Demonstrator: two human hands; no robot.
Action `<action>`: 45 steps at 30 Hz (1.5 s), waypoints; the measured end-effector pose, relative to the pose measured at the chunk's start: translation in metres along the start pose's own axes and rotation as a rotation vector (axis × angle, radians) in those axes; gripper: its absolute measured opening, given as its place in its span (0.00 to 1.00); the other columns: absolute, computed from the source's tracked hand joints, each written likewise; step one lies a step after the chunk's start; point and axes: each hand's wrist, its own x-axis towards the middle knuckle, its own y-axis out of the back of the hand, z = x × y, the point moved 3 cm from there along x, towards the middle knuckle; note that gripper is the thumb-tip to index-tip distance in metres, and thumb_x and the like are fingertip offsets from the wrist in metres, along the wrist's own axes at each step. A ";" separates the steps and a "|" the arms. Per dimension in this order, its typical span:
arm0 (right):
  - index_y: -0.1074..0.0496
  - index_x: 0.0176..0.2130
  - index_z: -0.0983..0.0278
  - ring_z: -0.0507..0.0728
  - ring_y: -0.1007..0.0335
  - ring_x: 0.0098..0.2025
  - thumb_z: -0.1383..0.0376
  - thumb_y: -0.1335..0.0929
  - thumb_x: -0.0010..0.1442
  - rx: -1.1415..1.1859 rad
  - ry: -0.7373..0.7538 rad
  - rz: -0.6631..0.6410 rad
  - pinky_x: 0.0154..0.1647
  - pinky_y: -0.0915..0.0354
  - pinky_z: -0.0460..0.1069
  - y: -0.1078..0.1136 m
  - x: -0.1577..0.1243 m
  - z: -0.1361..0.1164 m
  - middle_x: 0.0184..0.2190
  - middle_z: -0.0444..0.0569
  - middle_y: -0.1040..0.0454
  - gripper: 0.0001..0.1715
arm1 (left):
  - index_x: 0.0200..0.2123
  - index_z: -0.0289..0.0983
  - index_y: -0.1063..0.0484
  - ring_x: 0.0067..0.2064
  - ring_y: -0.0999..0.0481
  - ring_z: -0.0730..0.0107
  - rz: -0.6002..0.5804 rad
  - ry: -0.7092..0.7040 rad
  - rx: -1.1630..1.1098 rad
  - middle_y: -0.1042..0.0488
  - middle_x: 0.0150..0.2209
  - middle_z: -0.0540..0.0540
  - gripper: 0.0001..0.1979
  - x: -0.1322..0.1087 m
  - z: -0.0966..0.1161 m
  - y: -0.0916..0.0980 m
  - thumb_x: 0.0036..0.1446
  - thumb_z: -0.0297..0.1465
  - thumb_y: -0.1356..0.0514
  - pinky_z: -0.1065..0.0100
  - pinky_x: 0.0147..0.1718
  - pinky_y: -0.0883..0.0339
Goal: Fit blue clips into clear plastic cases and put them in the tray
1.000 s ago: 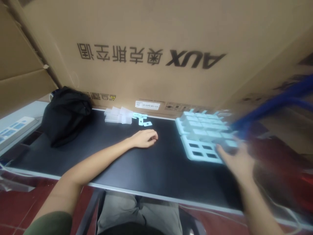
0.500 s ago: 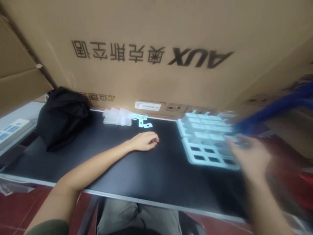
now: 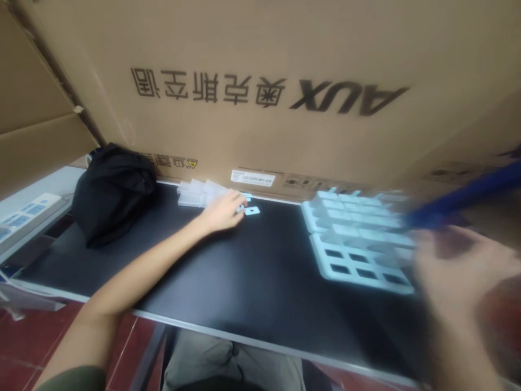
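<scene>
My left hand [image 3: 223, 210] is over the small light-blue plates [image 3: 252, 210] with slots, its fingers bent and a little apart. Several of these plates are partly hidden under the fingers, and no held piece shows. Just left of that hand, translucent plastic pieces [image 3: 194, 193] lie overlapping. My right hand [image 3: 459, 266] is smeared by motion at the right, beside a light-blue rack [image 3: 362, 274] with rectangular openings. Whether it holds anything I cannot make out. Light-blue and translucent box-shaped parts [image 3: 358, 217] fill the rear rows of the rack.
A large cardboard box [image 3: 260, 130] stands along the back of the black table [image 3: 244, 282]. On the left are a black cloth bundle [image 3: 112, 193] and a white power strip [image 3: 30, 214]. A blue bar [image 3: 468, 193] slants in from the right, blurred.
My left hand has moved left and away from me, from the bare tabletop onto the small plates. My right hand has swung further right, past the rack. The view has shifted slightly.
</scene>
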 end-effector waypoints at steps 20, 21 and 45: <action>0.25 0.42 0.65 0.64 0.33 0.45 0.68 0.39 0.69 0.129 1.036 -0.723 0.45 0.37 0.55 -0.117 -0.096 -0.231 0.41 0.59 0.23 0.13 | 0.50 0.43 0.26 0.60 0.31 0.49 -0.080 0.138 0.227 0.24 0.55 0.41 0.15 -0.064 -0.081 0.027 0.64 0.41 0.38 0.50 0.59 0.39; 0.25 0.41 0.65 0.64 0.32 0.45 0.68 0.39 0.69 0.119 1.030 -0.716 0.44 0.37 0.55 -0.114 -0.095 -0.229 0.40 0.58 0.23 0.13 | 0.50 0.43 0.27 0.60 0.31 0.50 -0.086 0.128 0.233 0.24 0.54 0.41 0.15 -0.063 -0.081 0.025 0.64 0.42 0.38 0.50 0.59 0.39; 0.26 0.31 0.63 0.52 0.29 0.28 0.46 0.22 0.53 1.415 -0.245 -1.281 0.35 0.30 0.50 -0.059 -0.110 -0.218 0.27 0.45 0.24 0.24 | 0.54 0.40 0.33 0.56 0.19 0.56 0.414 -0.234 -0.735 0.21 0.53 0.37 0.32 -0.041 0.012 -0.034 0.48 0.29 0.24 0.55 0.55 0.23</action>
